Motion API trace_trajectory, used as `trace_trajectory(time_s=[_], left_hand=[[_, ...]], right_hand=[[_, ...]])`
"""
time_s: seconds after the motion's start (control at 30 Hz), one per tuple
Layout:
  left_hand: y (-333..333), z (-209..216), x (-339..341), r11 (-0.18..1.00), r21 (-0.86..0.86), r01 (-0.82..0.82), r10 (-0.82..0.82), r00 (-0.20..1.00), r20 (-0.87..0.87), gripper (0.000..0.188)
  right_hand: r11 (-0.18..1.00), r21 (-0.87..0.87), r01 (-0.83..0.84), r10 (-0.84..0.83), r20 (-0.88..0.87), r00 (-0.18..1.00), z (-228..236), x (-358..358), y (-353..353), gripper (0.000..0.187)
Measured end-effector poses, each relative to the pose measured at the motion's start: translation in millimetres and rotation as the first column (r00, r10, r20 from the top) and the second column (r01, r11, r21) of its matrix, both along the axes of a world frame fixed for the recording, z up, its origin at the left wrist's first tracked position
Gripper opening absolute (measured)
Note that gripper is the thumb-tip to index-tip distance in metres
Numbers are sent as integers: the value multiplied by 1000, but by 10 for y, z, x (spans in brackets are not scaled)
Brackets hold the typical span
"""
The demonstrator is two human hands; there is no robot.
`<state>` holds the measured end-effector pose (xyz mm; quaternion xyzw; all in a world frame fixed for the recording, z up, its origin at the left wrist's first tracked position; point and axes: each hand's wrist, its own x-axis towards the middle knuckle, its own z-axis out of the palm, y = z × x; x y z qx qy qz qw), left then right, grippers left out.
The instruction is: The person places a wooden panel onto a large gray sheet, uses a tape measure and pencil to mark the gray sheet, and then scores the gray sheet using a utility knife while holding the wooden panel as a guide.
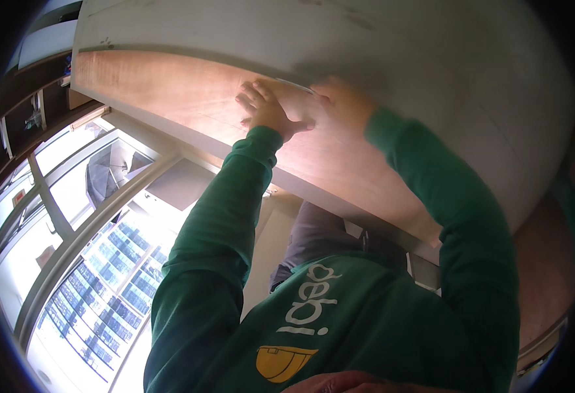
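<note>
A long, light-brown wooden board [169, 85] lies along the near side of a grey tabletop [470, 131]. My left hand [268, 112] presses flat on the board, its fingers spread and the thumb pointing right. Just to the right, my right hand [347, 103] is closed at the board's far edge, blurred by motion. From its fingers a thin, pale, narrow tool [294, 84] sticks out leftward along that edge. Its exact kind cannot be made out. Both arms wear green sleeves.
Dark shelves [12, 124] with small objects stand at the far left. Below them, a bright framed window [104, 275] looks out on a tall building, with a dark umbrella-like shape [107, 173] by the glass. A reddish-brown surface [549, 281] lies at the right.
</note>
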<state>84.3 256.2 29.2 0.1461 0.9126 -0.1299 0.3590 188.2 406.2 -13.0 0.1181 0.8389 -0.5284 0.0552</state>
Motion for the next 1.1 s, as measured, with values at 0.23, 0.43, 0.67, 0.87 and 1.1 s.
trace_trajectory(time_s=[0.23, 0.43, 0.67, 0.87, 1.1], left_hand=[[-110, -45, -30, 1000, 12, -2, 2, 1000, -4, 157], [-52, -32, -38, 999, -27, 37, -37, 999, 2, 157], [-84, -77, -23, 1000, 19, 7, -7, 1000, -25, 153], [-65, -94, 45, 999, 33, 29, -28, 999, -26, 153], [34, -2, 72, 1000, 9, 25, -25, 1000, -13, 148]], right_hand=[[960, 159, -229, 225, 40, 973, 30, -710, -229, 23], [947, 224, -232, 262, -115, 958, -140, -732, -272, 14], [965, 159, -209, 192, 118, 974, -166, 643, 242, 20], [949, 290, -124, 63, 214, 975, 408, 2359, 875, 24], [974, 225, 5, -72, 290, 954, 689, 2405, 1121, 26]])
